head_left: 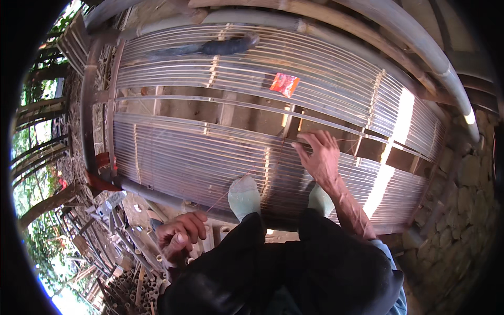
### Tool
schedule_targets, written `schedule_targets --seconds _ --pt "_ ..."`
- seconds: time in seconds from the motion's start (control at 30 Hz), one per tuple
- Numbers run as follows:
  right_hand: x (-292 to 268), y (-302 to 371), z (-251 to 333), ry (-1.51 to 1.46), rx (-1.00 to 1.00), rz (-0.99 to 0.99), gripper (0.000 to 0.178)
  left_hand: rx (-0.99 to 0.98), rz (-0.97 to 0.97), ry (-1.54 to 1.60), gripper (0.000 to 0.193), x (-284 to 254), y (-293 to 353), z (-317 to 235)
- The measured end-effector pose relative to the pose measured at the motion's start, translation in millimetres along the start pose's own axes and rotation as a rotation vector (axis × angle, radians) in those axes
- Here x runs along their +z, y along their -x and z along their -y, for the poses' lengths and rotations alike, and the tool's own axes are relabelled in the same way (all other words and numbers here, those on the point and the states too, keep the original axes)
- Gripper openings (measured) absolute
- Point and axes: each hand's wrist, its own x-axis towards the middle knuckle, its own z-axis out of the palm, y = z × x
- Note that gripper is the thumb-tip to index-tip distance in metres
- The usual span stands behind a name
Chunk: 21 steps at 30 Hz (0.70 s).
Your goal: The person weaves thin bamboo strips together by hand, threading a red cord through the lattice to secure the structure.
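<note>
A slatted bamboo platform (178, 142) spreads below me, and my feet in pale green socks (244, 197) rest on it. My left hand (181, 234) is at the platform's near left edge, fingers curled closed. A thin reddish string (216, 203) runs from its fingertips up toward the left foot. My right hand (320, 157) is over the slats, just beyond the right foot. Its thumb and index finger come close together where another thin stretch of string (289, 139) meets them. The exact pinch is hard to make out.
A machete-like tool with a dark handle (226, 47) lies on the far slats. A small red packet (285, 84) sits near the middle gap. Thick bamboo poles (262, 17) border the far side. Cut bamboo pieces (134, 291) are heaped at lower left, and a stone wall (467, 194) stands right.
</note>
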Motion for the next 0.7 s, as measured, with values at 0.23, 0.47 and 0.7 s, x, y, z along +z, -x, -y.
schedule_targets --seconds 0.23,0.47,0.7 --pt "1.8 26.4 66.4 -0.77 0.623 0.399 0.029 -0.248 0.097 0.396 0.042 -36.5 51.5 31.5" --pt "19.9 46.6 57.4 -1.273 0.999 0.612 0.022 -0.802 -0.432 -0.165 0.045 -36.1 56.2 74.0" --pt "5.6 48.7 53.0 -1.21 0.965 0.621 0.023 0.157 -0.199 -1.267 0.043 16.7 -51.4 94.0"
